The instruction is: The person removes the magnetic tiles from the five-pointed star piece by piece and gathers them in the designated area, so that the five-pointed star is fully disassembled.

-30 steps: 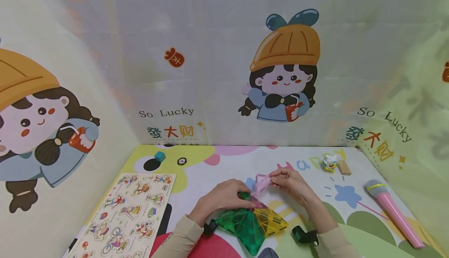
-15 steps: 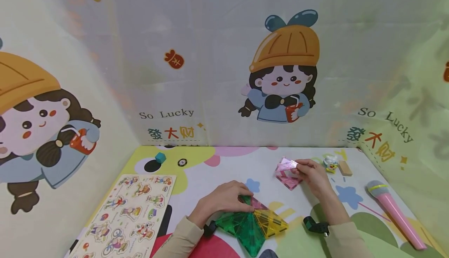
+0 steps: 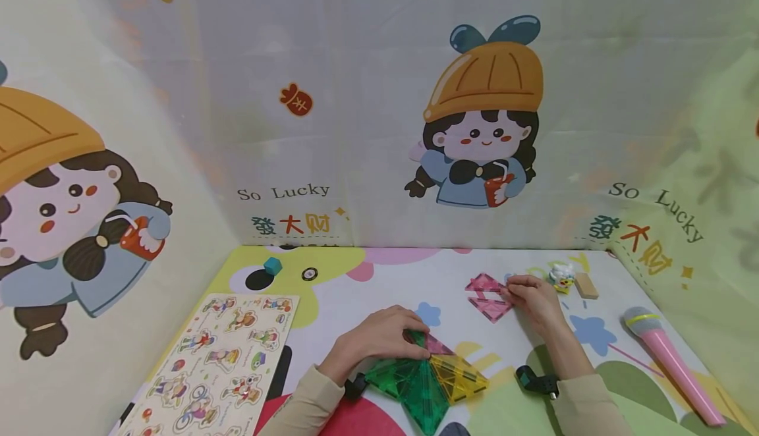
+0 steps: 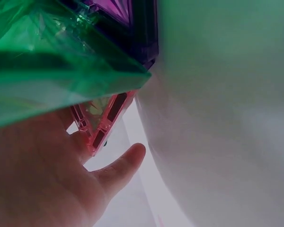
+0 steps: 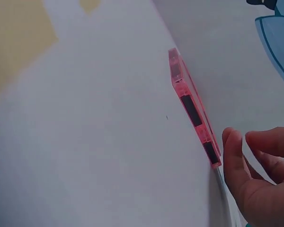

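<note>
My left hand [image 3: 382, 334] curves its fingers around the top of a cluster of see-through magnetic tiles. The cluster has green tiles [image 3: 423, 393], a yellow part [image 3: 458, 377] and a pink tile [image 3: 437, 346] behind. The left wrist view shows a green tile [image 4: 38, 71] and a pink-red tile [image 4: 104, 118] close to the left hand [image 4: 52, 175], its thumb apart from them. Farther back, two pink triangular tiles [image 3: 490, 309] lie flat, and my right hand [image 3: 536, 301] is just right of them. In the right wrist view, thumb and fingertip stand slightly apart beside a pink tile [image 5: 191, 109].
A picture board [image 3: 219, 357] lies at the left, with a teal cube [image 3: 273, 266] and a small black-and-white disc [image 3: 309, 274] beyond it. To the right are a toy figure [image 3: 561, 278], a wooden block [image 3: 586, 286] and a pink toy microphone [image 3: 673, 363].
My right hand has moved away to the right and back with a pink triangular tile, laid it by another one, and let go. The left hand has stayed on the cluster.
</note>
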The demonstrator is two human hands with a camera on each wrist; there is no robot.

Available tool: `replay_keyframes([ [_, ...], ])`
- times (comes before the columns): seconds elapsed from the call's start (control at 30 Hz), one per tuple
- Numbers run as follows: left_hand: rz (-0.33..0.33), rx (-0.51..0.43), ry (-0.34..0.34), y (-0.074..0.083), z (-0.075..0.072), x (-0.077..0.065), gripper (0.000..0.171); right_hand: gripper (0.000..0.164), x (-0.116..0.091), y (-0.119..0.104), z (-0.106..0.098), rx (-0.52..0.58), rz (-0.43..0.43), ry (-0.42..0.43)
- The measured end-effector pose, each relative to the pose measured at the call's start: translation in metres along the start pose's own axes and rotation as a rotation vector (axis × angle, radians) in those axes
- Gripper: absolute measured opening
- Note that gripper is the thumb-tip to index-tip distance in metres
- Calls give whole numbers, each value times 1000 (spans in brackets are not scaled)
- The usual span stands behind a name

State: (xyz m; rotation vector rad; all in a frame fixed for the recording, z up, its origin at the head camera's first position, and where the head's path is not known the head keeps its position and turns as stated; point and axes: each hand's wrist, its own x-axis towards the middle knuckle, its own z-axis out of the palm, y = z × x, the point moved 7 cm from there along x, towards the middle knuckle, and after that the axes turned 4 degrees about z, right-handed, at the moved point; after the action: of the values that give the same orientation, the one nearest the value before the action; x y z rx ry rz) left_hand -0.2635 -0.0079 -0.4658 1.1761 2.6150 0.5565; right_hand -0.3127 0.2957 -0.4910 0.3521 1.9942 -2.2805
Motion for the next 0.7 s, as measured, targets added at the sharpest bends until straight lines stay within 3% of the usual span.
replay_keyframes([
  [0.17,1,-3,11,0,0,0,46,30,-2,-5,1,-88,-29,31],
  [0.33,-2,-20,19,-1,0,0,44,37,-9,-11,19,-288,-37,3],
  [0.43,-2,-34,22,-2,0,0,43,36,-17,-10,43,-415,-47,-120],
  [0.57,7,-50,26,-2,0,1,41,31,-31,-1,79,-569,-62,-381],
  [0.7,7,-55,36,-2,0,2,40,27,-45,8,107,-642,-69,-563],
])
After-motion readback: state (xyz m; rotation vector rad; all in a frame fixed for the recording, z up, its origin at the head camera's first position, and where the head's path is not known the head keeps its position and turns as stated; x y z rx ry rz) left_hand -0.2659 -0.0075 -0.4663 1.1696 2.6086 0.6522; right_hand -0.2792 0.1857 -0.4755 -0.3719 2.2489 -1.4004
